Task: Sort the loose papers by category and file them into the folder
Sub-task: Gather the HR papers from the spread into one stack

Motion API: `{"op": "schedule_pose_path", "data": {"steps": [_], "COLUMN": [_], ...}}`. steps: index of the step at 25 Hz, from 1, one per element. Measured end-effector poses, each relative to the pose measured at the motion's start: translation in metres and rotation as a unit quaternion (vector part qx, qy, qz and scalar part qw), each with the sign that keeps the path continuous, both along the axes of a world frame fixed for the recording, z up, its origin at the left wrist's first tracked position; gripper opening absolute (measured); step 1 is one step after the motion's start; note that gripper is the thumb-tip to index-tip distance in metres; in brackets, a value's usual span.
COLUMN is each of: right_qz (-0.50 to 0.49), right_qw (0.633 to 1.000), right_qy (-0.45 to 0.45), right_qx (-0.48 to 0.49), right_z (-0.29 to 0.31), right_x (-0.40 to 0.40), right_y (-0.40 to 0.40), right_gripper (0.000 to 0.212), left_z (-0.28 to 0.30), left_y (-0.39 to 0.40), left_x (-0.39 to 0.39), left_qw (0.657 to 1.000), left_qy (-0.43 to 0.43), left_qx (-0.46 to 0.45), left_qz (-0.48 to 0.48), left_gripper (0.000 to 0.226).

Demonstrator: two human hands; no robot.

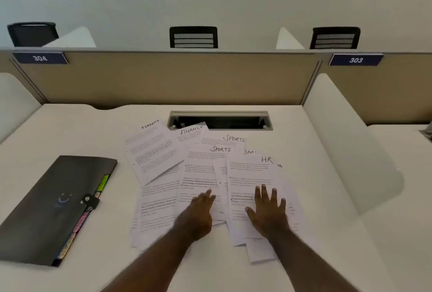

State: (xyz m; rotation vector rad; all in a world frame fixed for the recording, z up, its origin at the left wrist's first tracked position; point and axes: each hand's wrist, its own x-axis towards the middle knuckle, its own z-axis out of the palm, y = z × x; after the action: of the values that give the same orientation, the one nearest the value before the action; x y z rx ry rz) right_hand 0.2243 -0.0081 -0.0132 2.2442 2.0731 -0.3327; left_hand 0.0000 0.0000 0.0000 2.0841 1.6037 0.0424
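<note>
Left hand (201, 209) and right hand (268, 209), apart, fingers straight, lie flat on the loose papers (161, 198) mid-desk (304, 151); closed folder (53, 205) near the desk's left edge.

Two bare forearms are showing, sleeveless as far as the frame's lower edge. The left hand (198, 209) and the right hand (268, 212) are wearing no gloves, rings, watch or bands. Short fingernails are showing on the right one.

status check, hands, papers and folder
Left hand and right hand flat on loose papers. Folder shut, off left. Nothing blocking.
</note>
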Motion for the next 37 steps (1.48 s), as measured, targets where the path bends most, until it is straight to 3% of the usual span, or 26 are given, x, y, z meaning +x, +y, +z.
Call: {"op": "schedule_pose_path", "data": {"steps": [2, 7, 10, 12, 16, 20, 26, 29, 33, 35, 37], "right_qz": [-0.038, -0.093, -0.094, -0.09, -0.101, -0.125, -0.127, -0.122, -0.154, -0.191, -0.236], "right_qw": [0.997, 0.989, 0.988, 0.99, 0.99, 0.987, 0.988, 0.988, 0.985, 0.971, 0.93], "right_qy": [0.013, 0.036, 0.037, 0.024, 0.033, 0.046, 0.018, 0.021, 0.06, 0.145, 0.281], "right_qx": [-0.072, -0.109, -0.114, -0.105, -0.095, -0.091, -0.088, -0.092, -0.048, -0.011, 0.014], "right_z": [-0.004, -0.012, -0.014, -0.015, -0.012, -0.01, -0.011, -0.008, -0.005, -0.009, -0.013], "right_x": [0.005, 0.025, 0.033, 0.035, 0.039, 0.045, 0.054, 0.053, 0.058, 0.066, 0.075], "right_y": [-0.006, -0.009, -0.008, -0.009, -0.006, -0.001, 0.004, 0.008, 0.016, 0.022, 0.028], "right_gripper": [0.077, 0.085, 0.088, 0.09, 0.102, 0.115, 0.125, 0.124, 0.107, 0.09, 0.071], "left_z": [-0.005, -0.013, -0.019, -0.022, -0.022, -0.019, -0.017, -0.028, -0.028, -0.026, -0.009], "left_y": [-0.01, -0.018, -0.009, -0.006, -0.001, -0.001, -0.002, 0.001, 0.0, -0.001, -0.006], "left_x": [0.013, 0.045, 0.06, 0.066, 0.078, 0.091, 0.106, 0.107, 0.105, 0.102, 0.1], "left_qw": [0.999, 0.99, 0.948, 0.921, 0.934, 0.923, 0.884, 0.894, 0.904, 0.904, 0.899], "left_qy": [-0.02, -0.1, -0.167, -0.194, -0.143, -0.159, -0.203, -0.167, -0.152, -0.163, -0.185], "left_qx": [-0.031, -0.067, -0.198, -0.239, -0.177, -0.192, -0.222, -0.202, -0.21, -0.217, -0.228], "left_qz": [0.0, 0.073, 0.187, 0.241, 0.275, 0.293, 0.357, 0.363, 0.34, 0.331, 0.324], "left_gripper": [0.056, 0.044, 0.05, 0.053, 0.032, 0.015, 0.023, 0.048, 0.048, 0.046, 0.036]}}
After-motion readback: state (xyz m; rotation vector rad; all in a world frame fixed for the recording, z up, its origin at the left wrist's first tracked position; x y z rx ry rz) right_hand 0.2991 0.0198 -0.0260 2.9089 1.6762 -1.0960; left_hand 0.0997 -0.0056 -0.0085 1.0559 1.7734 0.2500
